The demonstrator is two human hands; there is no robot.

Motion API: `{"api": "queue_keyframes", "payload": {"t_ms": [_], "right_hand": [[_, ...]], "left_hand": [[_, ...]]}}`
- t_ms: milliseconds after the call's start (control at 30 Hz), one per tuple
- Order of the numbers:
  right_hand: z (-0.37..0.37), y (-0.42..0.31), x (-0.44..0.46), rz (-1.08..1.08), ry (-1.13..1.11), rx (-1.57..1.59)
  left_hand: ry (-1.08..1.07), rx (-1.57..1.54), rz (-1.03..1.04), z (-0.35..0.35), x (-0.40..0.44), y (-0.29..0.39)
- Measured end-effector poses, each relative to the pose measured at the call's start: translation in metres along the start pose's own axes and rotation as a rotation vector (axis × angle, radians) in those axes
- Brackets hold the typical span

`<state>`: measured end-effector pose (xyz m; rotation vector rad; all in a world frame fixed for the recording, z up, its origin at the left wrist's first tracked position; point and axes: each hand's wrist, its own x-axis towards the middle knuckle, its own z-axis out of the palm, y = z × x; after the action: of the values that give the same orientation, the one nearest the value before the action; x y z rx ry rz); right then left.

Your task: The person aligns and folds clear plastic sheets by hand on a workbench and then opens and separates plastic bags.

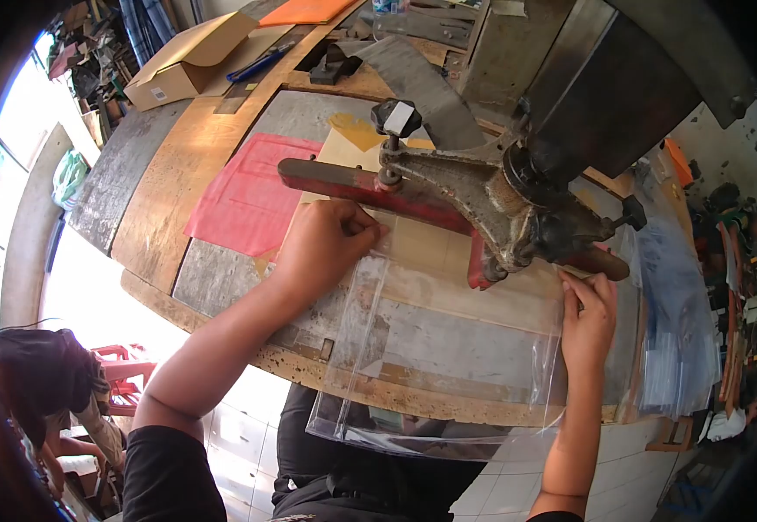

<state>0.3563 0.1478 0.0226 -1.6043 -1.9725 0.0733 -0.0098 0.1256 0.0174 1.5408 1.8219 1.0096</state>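
Note:
A transparent plastic sheet (461, 357), folded or layered, lies on the worktable and hangs over its front edge toward me. Its far edge runs under the long metal bar (352, 183) of a press machine. My left hand (330, 239) is closed at the sheet's far left corner, thumb and finger pinched just in front of the bar. At the far right corner, my right hand (589, 317) pinches the sheet's edge below the bar's right end. Beneath the bar lies a tan board (430, 244). Whether the bar touches the sheet cannot be made out.
A pink-red sheet (243, 196) lies to the left of the bar. Farther back are an open cardboard box (191, 65) and a blue-handled tool (261, 65). Transparent sheets (674, 322) hang over the table's right side. Another person (56, 400) is at lower left.

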Motion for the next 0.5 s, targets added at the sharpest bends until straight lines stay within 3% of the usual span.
{"api": "queue_keyframes", "payload": {"t_ms": [167, 500], "right_hand": [[0.0013, 0.0094, 0.0002, -0.131, 0.032, -0.096], [-0.0035, 0.0085, -0.0010, -0.095, 0.014, -0.088]], "left_hand": [[0.003, 0.022, -0.014, 0.0002, 0.0011, -0.0010], [0.053, 0.062, 0.134, 0.0010, 0.0000, -0.0039]]}}
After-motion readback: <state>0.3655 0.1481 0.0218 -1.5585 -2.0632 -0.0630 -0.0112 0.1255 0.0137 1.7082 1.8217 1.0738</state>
